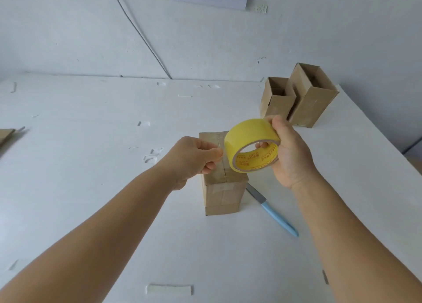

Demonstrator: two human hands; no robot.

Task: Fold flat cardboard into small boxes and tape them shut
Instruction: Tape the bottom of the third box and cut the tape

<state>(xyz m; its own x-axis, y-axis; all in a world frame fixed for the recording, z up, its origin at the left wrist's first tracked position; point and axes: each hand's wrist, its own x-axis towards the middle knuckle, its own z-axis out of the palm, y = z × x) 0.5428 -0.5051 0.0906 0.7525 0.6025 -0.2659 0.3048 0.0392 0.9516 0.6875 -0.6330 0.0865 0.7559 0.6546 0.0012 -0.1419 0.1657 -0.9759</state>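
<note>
Nearest, on the white surface (91, 188), a strip of old tape (169, 289) lies stuck down at the near edge. Further in, a blue-handled knife (272, 213) lies just right of a closed box (222, 188) standing upright, its top flaps meeting along a centre seam with clear tape already over part of it.

Above that box our two hands work. Our left hand (194, 156) has its fingers curled, thumb and forefinger pinching what we take to be the free end of the tape, which is too clear to trace. Our right hand (290, 152) grips the yellow tape roll (251, 146), thumb through the core, fingers wrapped over the outside. The roll is held tilted just above the box top, apart from it.

We judge the step to be drawing out a length to lay along the seam.

Risks from here: the pinch is small, so the end may slip and snap back onto the roll. A slack strip could fold onto itself, or land off the seam. The box stands unheld, so any drag could tip it toward the knife.

Far right, two open boxes (299, 97) stand touching. At the far left edge, flat cardboard (5, 135) shows partly.
</note>
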